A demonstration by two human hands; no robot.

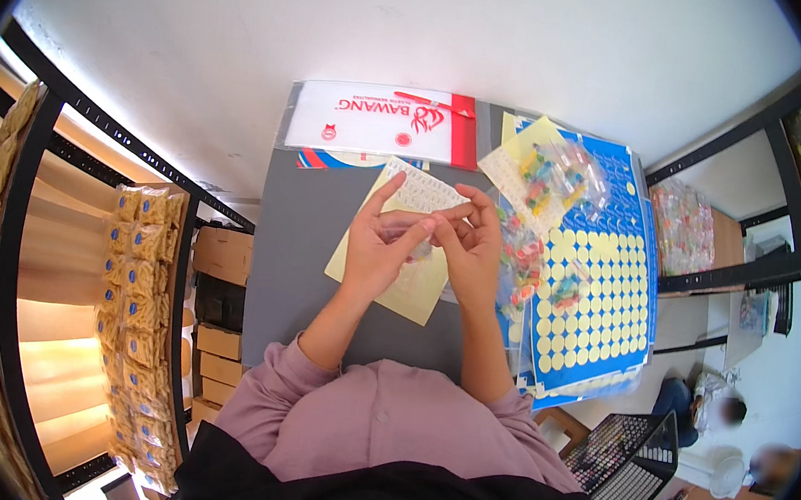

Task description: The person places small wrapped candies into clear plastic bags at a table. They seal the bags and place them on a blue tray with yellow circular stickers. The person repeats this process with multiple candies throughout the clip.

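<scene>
Both my hands are raised over a grey table (301,226), their fingertips meeting. My left hand (380,252) pinches one side of a small clear plastic bag (418,250) between thumb and fingers. My right hand (471,249) grips the bag's upper edge from the other side. What the bag holds is mostly hidden by the fingers. Under the hands lies a pale yellow sheet (407,297), tilted on the table. At its far end is a white sheet of small printed labels (425,186), partly covered by my fingers.
A pack of plastic bags (373,121) with a red pen (422,99) on it lies at the back. To the right, filled candy-coloured bags (559,178) rest on blue sheets of round yellow stickers (589,319). Shelves of packaged goods (140,283) flank the left. A person (704,406) sits at lower right.
</scene>
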